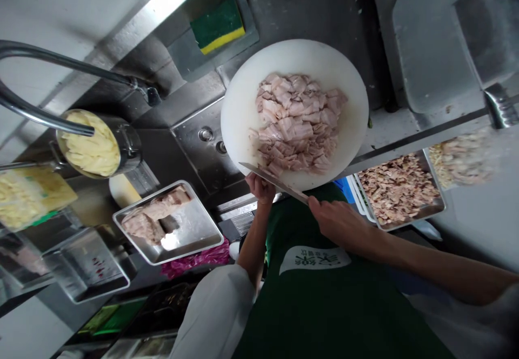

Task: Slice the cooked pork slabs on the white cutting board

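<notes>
A knife (279,184) is in my right hand (334,221), whose fingers wrap round its handle. Its blade slants up to the left across the near edge of a round white cutting board (239,99). My left hand (260,188) is closed at that edge, just under the blade near the tip. Whatever its curled fingers hold, if anything, is hidden. A wide pile of pale sliced meat (300,124) covers the middle of the board, the nearest slices close to the blade.
Large meat pieces (146,224) lie in a metal tray (205,234) at left. A pot (130,143) of pale yellow slices stands below a curved faucet (48,59). Chopped meat (399,186) fills a tray at right. Behind the board is a green-yellow sponge (219,24); beneath it, a sink (190,137).
</notes>
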A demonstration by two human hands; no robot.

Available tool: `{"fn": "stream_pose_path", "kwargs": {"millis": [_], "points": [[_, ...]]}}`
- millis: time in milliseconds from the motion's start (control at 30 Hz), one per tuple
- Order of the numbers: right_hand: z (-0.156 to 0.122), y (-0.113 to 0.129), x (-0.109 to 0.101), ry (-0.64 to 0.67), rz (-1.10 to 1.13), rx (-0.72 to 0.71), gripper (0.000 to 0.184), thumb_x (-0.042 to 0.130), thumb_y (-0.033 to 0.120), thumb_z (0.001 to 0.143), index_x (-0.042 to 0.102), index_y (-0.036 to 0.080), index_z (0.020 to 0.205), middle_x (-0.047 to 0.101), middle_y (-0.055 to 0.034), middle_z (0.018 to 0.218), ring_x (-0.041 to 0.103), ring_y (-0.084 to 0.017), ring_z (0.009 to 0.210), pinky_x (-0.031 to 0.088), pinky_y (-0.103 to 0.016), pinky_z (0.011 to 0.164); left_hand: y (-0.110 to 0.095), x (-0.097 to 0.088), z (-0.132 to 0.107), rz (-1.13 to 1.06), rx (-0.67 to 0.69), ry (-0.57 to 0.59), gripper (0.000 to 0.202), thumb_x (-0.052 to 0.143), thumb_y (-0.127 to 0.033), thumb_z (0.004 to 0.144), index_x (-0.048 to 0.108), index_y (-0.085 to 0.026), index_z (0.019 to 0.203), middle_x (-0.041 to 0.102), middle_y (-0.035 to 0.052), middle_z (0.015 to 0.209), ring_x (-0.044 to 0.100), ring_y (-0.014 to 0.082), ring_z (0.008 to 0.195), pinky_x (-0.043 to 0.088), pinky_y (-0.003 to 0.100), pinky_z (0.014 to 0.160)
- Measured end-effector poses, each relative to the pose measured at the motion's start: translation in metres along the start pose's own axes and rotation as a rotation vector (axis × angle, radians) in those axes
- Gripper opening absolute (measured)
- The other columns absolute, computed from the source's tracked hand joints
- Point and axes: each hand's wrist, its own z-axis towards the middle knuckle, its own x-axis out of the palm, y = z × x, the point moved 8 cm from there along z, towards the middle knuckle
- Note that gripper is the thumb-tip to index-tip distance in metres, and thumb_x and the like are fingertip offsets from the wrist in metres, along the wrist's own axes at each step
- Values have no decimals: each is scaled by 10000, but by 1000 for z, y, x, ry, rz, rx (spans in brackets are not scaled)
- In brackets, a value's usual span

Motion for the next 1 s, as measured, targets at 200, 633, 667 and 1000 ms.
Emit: {"fn": "stream_pose_path", "kwargs": {"millis": [200, 633, 667, 1000], "points": [[-10, -7, 8, -8, 17, -13, 332, 332, 44, 940, 487, 91, 1230, 734, -121, 825, 735, -250, 788, 448, -284, 622, 6, 2, -3, 7, -58, 22, 318, 498, -446, 949, 602, -173, 825, 557, 83, 849, 562, 209, 856, 485, 386, 763], [95, 20, -21, -207, 70, -104, 337, 318, 139, 981, 514, 66, 1245, 725, -191, 1040, 711, -267, 957, 493, -313, 752, -4, -3, 9, -62, 4, -19, 218, 468, -333, 967, 614, -176, 930, 591, 87, 908, 592, 196, 879, 498, 380, 782], [101, 17, -26, -235, 73, -111, 328, 336, 160, 983, 522, 71, 1239, 719, -192, 1070, 706, -272, 971, 490, -322, 778, -4, -1, 9, -50, 4, 1, 215, 468, -331, 965, 612, -176, 925, 591, 88, 908, 593, 196, 882, 503, 384, 785], [56, 2, -20, -187, -29, -44, 419, 312, 129, 972, 447, 58, 1362, 735, -172, 939, 709, -281, 921, 466, -337, 761, -6, -3, 4, 13, 66, -48, 249, 478, -378, 971, 594, -187, 859, 578, 80, 857, 583, 189, 846, 512, 380, 766]]}}
